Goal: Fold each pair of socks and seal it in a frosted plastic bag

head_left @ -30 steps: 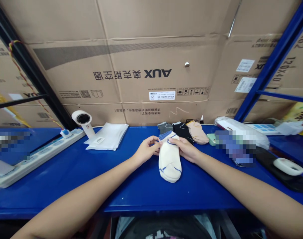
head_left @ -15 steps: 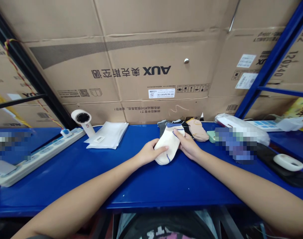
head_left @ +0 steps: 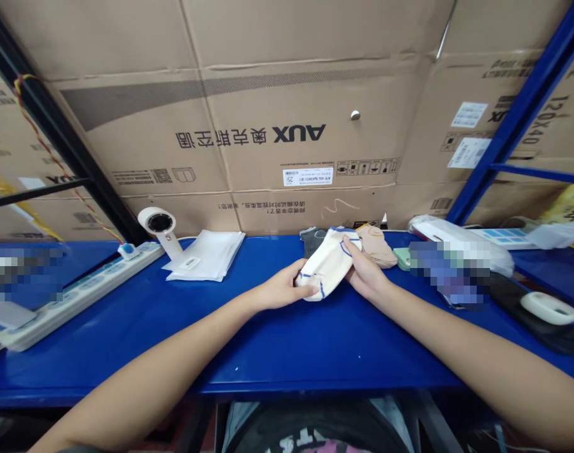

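A cream sock (head_left: 328, 263) with blue trim is stretched between my two hands, above the middle of the blue table. My left hand (head_left: 285, 286) pinches its lower left end, thumb on top. At the upper right end, my right hand (head_left: 363, 267) grips it near the blue-edged opening, thumb on the front and fingers behind. Whether it is one sock or a pair laid together I cannot tell. Just behind it lie a dark grey sock (head_left: 312, 240) and a beige sock (head_left: 379, 247), both partly covered by the cream one.
On the left are a white handheld fan (head_left: 160, 226), a stack of white sheets (head_left: 214, 255) and a power strip (head_left: 86, 296). To the right lie a plastic-wrapped package (head_left: 466, 242), a small green box (head_left: 402, 258) and a white mouse (head_left: 549, 308). Cardboard (head_left: 249, 75) stands behind the table.
The cream sock has turned to a more slanted position, its toe end lifted slightly. Both hands have shifted a little with it and still hold it.
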Demonstrator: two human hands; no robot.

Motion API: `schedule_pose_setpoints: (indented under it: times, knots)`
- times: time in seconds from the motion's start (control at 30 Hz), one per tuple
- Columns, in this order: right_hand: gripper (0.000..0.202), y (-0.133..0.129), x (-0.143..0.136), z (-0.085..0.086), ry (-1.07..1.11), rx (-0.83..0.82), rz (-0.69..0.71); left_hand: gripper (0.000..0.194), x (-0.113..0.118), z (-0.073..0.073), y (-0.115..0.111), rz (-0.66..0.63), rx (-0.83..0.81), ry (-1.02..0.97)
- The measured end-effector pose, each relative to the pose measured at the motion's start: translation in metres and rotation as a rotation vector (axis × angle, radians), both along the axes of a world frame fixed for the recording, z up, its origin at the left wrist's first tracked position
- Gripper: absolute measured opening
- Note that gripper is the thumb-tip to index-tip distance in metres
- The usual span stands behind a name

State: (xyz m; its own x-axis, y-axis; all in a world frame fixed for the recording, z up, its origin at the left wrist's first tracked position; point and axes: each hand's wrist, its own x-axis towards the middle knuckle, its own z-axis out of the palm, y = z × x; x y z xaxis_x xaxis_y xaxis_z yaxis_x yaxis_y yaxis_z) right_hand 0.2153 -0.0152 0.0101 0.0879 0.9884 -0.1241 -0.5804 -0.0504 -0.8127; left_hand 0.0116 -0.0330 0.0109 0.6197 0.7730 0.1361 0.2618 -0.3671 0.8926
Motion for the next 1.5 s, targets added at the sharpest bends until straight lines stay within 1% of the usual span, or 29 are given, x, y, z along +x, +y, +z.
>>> schedule_pose_setpoints:
  times: [0.07,0.1,0.13,0.17,0.2,0.23,0.27,0.3,0.33,0.4,0.47,0.53,0.6,0.67,0.8,0.9,1.03,1.2,1.5]
  knots:
    - [0.018,0.001,0.002,0.0,0.01,-0.001,-0.013,0.054,-0.008,0.007,0.008,-0.049,0.005,-0.034]
    - [0.018,0.002,0.004,0.0,0.014,-0.004,-0.019,0.052,-0.013,0.012,0.013,-0.034,0.023,-0.042]
    - [0.019,0.003,0.005,0.0,0.015,-0.009,-0.024,0.046,-0.019,0.017,0.019,0.041,0.064,-0.033]
    - [0.019,0.004,0.006,0.0,0.014,-0.014,-0.025,0.039,-0.026,0.022,0.024,0.162,0.127,0.021]
    - [0.02,0.005,0.007,0.0,0.012,-0.022,-0.024,0.034,-0.034,0.027,0.03,0.305,0.222,0.123]
    - [0.021,0.005,0.007,-0.001,0.007,-0.029,-0.023,0.03,-0.044,0.032,0.035,0.444,0.335,0.265]
    - [0.021,0.006,0.007,-0.001,0.003,-0.037,-0.024,0.028,-0.054,0.037,0.041,0.555,0.44,0.431]
    - [0.021,0.006,0.006,-0.001,0.001,-0.046,-0.03,0.026,-0.065,0.041,0.045,0.648,0.51,0.582]
    - [0.02,0.006,0.006,-0.001,0.001,-0.053,-0.036,0.025,-0.075,0.045,0.05,0.733,0.516,0.704]
    - [0.019,0.005,0.005,-0.002,0.005,-0.056,-0.043,0.026,-0.095,0.048,0.058,0.817,0.397,0.858]
    - [0.02,0.005,0.005,-0.002,0.003,-0.049,-0.036,0.032,-0.111,0.048,0.065,0.889,0.303,0.974]
    - [0.022,0.005,0.005,-0.003,-0.014,-0.036,-0.024,0.043,-0.122,0.044,0.071,0.907,0.203,1.074]
    - [0.025,0.005,0.006,-0.003,-0.035,-0.021,-0.019,0.054,-0.13,0.04,0.076,0.887,0.128,1.133]
    - [0.026,0.006,0.007,-0.004,-0.045,-0.017,-0.022,0.056,-0.135,0.037,0.079,0.861,0.091,1.159]
    - [0.023,0.006,0.006,-0.004,-0.031,-0.038,-0.018,0.052,-0.137,0.037,0.082,0.826,0.072,1.194]
    - [0.021,0.006,0.006,-0.004,-0.026,-0.031,-0.015,0.047,-0.137,0.037,0.084,0.829,0.077,1.213]
    - [0.022,0.007,0.006,-0.007,-0.037,-0.027,-0.024,0.046,-0.136,0.035,0.085,0.838,0.098,1.22]
    - [0.029,0.009,0.007,-0.009,-0.069,-0.011,-0.016,0.047,-0.137,0.037,0.082,0.864,0.108,1.207]
    - [0.024,0.007,0.007,-0.006,-0.041,-0.051,-0.019,0.039,-0.131,0.04,0.078,0.839,0.046,1.222]
